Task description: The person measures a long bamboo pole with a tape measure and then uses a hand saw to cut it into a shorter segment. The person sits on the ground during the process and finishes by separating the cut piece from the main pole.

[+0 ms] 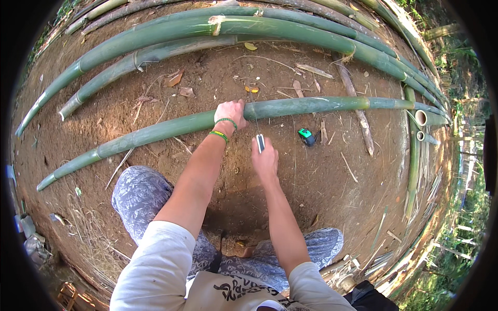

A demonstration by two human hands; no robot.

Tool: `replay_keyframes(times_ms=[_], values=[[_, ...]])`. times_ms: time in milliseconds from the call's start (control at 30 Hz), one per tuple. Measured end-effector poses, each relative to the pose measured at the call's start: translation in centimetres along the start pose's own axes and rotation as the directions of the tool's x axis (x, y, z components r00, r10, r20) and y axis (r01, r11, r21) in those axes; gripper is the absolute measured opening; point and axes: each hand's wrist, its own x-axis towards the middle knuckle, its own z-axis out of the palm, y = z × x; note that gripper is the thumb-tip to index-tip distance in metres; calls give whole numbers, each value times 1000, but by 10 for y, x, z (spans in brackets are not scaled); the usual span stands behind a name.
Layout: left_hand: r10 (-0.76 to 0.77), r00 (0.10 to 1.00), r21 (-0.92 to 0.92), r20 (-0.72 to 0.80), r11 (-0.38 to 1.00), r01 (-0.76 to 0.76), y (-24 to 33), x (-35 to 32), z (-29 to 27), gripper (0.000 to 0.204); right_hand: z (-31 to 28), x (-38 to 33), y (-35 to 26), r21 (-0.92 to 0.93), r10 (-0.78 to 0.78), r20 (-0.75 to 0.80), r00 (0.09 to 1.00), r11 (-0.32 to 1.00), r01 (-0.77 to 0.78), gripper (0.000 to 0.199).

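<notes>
A long green bamboo pole (pixel 171 126) lies across the ground in front of me. My left hand (pixel 230 113) is closed over it from above, near its middle; green and yellow bands circle that wrist. Close by on the right, my right hand (pixel 265 158) grips the dark, pale-edged handle of a hand saw (pixel 261 142). Its thin blade, seen almost edge-on, points away from me to the pole just right of my left hand. How deep the blade sits in the bamboo cannot be made out. A green and black tape measure (pixel 306 137) rests on the soil right of the saw.
Several thicker bamboo poles (pixel 290 29) lie beyond, curving across the view. A brown stick (pixel 356 103) passes beneath the pole's right part. Cut bamboo ends (pixel 421 118) show at the far right. Dry leaves and splinters litter the dirt. My patterned trouser legs (pixel 139 199) are folded close by.
</notes>
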Motion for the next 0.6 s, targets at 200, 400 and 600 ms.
replay_keyframes(times_ms=[200, 400, 600], values=[[-15, 1000, -11, -14, 1000, 15, -10, 0, 3, 60, -5, -14, 2, -1, -47, -11, 999, 999, 47, 41], [-14, 999, -1, 32, 1000, 14, -4, 0, -2, 63, 2, -11, 7, -21, -28, -14, 1000, 999, 28, 41], [-11, 1000, 11, -11, 1000, 11, -12, 0, 0, 65, 3, -2, -1, -3, -57, -7, 998, 998, 57, 41]])
